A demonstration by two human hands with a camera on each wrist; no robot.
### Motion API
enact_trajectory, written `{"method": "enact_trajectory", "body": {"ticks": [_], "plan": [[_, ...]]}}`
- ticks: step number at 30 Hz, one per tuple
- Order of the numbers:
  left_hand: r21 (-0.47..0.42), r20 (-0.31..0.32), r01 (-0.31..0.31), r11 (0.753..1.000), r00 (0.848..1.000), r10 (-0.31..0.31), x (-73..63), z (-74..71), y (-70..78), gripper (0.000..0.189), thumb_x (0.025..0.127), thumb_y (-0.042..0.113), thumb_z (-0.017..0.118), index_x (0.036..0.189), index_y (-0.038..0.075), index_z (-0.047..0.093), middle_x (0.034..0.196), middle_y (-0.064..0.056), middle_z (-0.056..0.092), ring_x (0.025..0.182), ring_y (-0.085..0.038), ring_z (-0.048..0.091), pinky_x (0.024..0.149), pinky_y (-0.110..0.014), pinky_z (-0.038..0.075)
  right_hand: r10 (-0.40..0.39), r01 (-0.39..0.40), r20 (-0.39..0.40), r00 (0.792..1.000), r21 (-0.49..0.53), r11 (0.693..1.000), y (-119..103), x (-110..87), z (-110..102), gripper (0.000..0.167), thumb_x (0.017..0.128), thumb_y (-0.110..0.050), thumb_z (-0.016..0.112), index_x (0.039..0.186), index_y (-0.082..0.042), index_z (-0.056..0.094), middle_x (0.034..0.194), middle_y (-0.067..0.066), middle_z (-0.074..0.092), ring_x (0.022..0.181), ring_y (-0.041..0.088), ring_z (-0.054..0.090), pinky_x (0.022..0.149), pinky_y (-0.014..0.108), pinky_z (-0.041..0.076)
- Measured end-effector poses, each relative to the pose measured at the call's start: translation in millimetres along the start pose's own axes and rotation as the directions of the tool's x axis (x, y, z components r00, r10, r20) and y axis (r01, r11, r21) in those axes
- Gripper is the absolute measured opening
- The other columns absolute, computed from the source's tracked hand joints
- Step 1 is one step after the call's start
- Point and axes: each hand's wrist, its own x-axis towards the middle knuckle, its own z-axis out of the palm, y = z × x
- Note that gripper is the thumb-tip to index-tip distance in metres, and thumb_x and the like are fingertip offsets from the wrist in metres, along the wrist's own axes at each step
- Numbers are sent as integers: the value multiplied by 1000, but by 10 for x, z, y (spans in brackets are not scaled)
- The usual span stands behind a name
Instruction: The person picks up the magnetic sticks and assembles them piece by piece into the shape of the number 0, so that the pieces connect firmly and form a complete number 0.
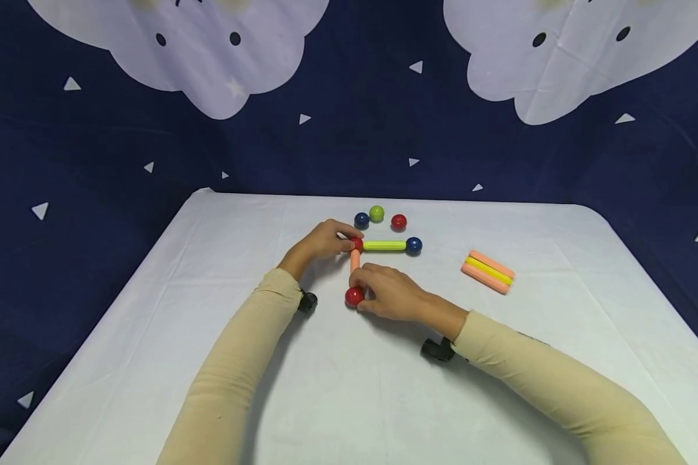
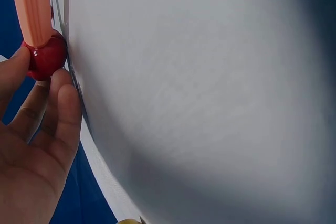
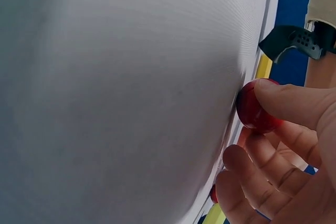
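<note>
Dark blue backdrop (image 1: 372, 142) with pale clouds and small white triangles, hung behind a white-covered table (image 1: 337, 400). Person works with both hands, near table centre, beige sleeves (image 1: 241, 352) on both arms.

Left hand (image 1: 324, 240): partly closed, grasping the far red ball (image 1: 357, 245). Left wrist view has the thumb on one side of the ball, fingertips on the other.

Right hand (image 1: 394, 294): also grasping, thumb and index finger on the near red ball (image 1: 353, 297). Remaining fingers loosely bent, spaced apart in the right wrist view.

Orange stick (image 1: 355, 259) meets the far red ball and runs toward the near red ball; right-hand fingers cover its lower part in the head view. Yellow-green stick (image 1: 384, 245) goes right from the far red ball to the end blue ball (image 1: 413, 246). Roughly a right angle between sticks.

Just beyond: loose blue ball (image 1: 362, 220) and green ball (image 1: 376, 214) close together, loose red ball (image 1: 399, 222) slightly apart. Off to the right, three spare sticks (image 1: 488, 272) side by side, yellow between two orange.
</note>
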Motion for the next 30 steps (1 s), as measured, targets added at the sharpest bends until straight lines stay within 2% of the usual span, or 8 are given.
{"method": "enact_trajectory", "body": {"ticks": [10, 17, 21, 24, 30], "plan": [[1, 0, 14, 1000, 1000, -14, -7, -12, 13, 33, 95, 10, 62, 126, 13, 68, 129, -8, 69, 100, -16, 58, 77, -21, 44, -8, 8, -3, 1000, 3, 1000, 6, -1, -6, 30, 83, -17, 78, 109, -18, 62, 95, 0, 61, 81, 12, 53, 73, 26, 45], [0, -9, -2, 1000, 1000, 2, -32, -18, -22, 39, 94, 9, 62, 133, 11, 63, 131, -14, 66, 109, -23, 64, 80, -24, 48, -13, 14, -28, 1000, 46, 999, 100, 25, -124, 32, 85, -17, 75, 114, -13, 64, 108, 6, 68, 92, 19, 65, 81, 33, 52], [11, -31, 12, 1000, 999, -12, -116, -94, -45, 38, 95, 11, 62, 134, 11, 62, 132, -16, 64, 114, -29, 65, 89, -33, 51, 8, -5, -76, 997, 37, 999, 197, 101, -221, 34, 87, -16, 73, 119, -9, 64, 112, 8, 68, 97, 22, 66, 85, 37, 54], [35, -53, 30, 999, 998, -28, -204, -183, -70, 36, 96, 12, 61, 132, 11, 63, 132, -15, 65, 114, -30, 62, 95, -39, 49, 19, -16, -119, 993, 26, 1000, 286, 167, -273, 35, 88, -13, 72, 122, -8, 65, 115, 9, 68, 102, 24, 65, 89, 40, 53], [127, -73, 58, 990, 996, -49, -396, -358, -191, 35, 97, 13, 58, 131, 10, 64, 130, -14, 65, 112, -30, 60, 96, -41, 49, 15, -18, -170, 985, -18, 1000, 425, 311, -319, 31, 89, -8, 69, 120, -7, 66, 121, 11, 66, 115, 29, 60, 102, 46, 48]]}}
